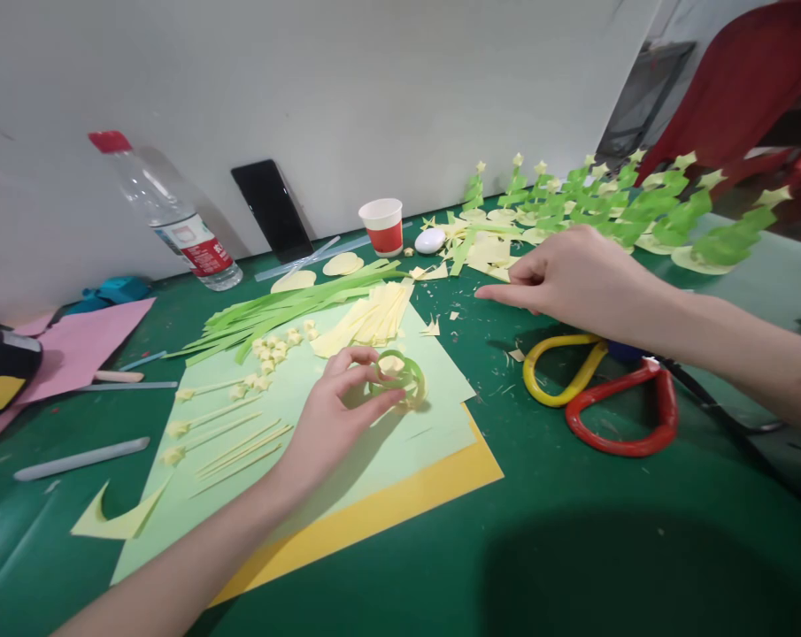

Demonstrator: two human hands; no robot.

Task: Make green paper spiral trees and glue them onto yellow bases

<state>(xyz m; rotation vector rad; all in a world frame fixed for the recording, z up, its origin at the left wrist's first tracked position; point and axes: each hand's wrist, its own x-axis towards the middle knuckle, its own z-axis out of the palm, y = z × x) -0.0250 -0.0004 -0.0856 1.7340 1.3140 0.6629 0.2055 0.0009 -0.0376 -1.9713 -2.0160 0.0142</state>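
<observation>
A curled green paper strip (406, 376), looped into rings with a pale piece inside, is between the thumb and fingers of my left hand (334, 411), just over the light green paper sheet (373, 442). Above the table's right half is my right hand (573, 274), fingers bent inward and one digit pointing left; whatever it may pinch is hidden. Behind it lie pale yellow paper scraps (489, 252). Left of my left hand are small folded paper stars (267, 354), several star-tipped sticks (207, 423) and plain thin sticks (241, 456). Pale yellow strips (366, 318) fan out beyond it.
Scissors with a yellow and a red handle (622, 429) lie below my right forearm. Green strips (281, 305), a paper cup (382, 228), a phone (272, 211) and a bottle (174, 221) are at the back. Finished-looking paper plants (658, 212) stand in rows at right.
</observation>
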